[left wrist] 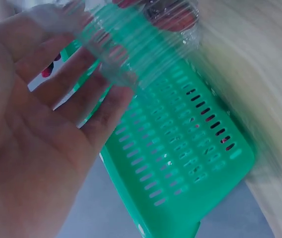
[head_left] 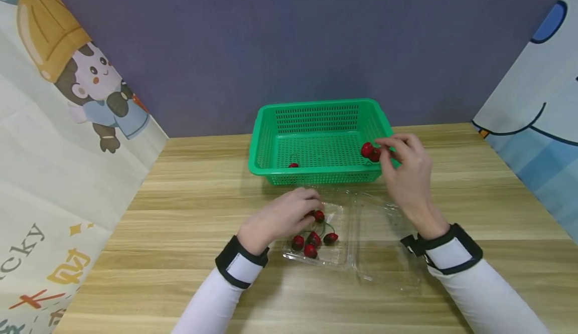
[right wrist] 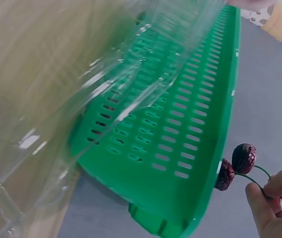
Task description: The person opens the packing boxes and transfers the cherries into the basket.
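Two dark red cherries (head_left: 370, 151) hang from thin green stems that my right hand (head_left: 406, 171) pinches between thumb and fingertips, over the right end of a green basket (head_left: 316, 175). The right wrist view shows both cherries (right wrist: 244, 157) with wrinkled skins beside the basket's rim. My left hand (head_left: 286, 213) reaches over a clear plastic box (head_left: 339, 223), fingers loosely bent and close to the cherries (head_left: 313, 239) inside. Seen from the left wrist, the fingers (left wrist: 106, 109) lie behind the box's clear wall, and nothing is plainly held. One cherry (head_left: 293, 165) lies inside the basket.
The box's clear lid (head_left: 384, 246) lies folded open to the right, under my right forearm. Behind the basket stands a dark grey-blue panel (head_left: 293, 38). Printed cloths flank the wooden table (head_left: 189, 198) on both sides.
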Demonstrator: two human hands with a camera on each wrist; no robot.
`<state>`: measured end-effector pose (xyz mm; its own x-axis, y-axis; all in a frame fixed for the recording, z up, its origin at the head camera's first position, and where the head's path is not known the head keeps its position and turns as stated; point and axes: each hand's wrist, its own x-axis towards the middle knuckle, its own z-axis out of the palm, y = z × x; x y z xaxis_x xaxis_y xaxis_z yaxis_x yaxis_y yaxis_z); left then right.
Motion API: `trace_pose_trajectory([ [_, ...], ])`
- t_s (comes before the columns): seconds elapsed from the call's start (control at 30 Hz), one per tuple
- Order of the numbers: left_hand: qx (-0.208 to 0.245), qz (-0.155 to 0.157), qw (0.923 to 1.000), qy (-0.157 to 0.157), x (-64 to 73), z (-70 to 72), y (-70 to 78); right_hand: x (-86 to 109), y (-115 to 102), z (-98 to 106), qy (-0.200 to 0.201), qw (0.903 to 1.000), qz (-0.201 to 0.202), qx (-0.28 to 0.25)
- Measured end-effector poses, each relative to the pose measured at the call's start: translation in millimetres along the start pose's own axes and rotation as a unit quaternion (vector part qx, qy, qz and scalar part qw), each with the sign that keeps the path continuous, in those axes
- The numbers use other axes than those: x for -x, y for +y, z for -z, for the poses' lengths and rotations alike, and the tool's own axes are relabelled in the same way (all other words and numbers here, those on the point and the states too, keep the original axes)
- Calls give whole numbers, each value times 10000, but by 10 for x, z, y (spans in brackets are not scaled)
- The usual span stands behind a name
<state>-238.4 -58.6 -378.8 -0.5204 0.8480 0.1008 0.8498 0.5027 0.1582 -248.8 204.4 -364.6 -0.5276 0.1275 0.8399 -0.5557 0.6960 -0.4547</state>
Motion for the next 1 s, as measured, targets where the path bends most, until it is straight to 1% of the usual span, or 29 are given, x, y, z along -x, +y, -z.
trace_pose_trajectory([
  [0.17,-106,10,9997,-215,-5,-22,24,14,39,-28,-123,9999,5,107],
  [0.27,-159,-43,9995,-278,-5,-30,32,23,56,-36,-263,9995,57,166],
  [0.43,-245,-169,9992,-268,-14,-55,25,44,86,-55,-425,9985,220,247],
  [0.57,-269,-191,9992,-237,-21,-60,27,60,108,-57,-617,9968,354,361],
  [0.87,-228,-176,9993,-247,-18,-69,31,84,118,-41,-998,9930,317,555],
  [1.0,-285,-234,9988,-326,-7,-71,31,90,119,-41,-1118,9911,317,652],
])
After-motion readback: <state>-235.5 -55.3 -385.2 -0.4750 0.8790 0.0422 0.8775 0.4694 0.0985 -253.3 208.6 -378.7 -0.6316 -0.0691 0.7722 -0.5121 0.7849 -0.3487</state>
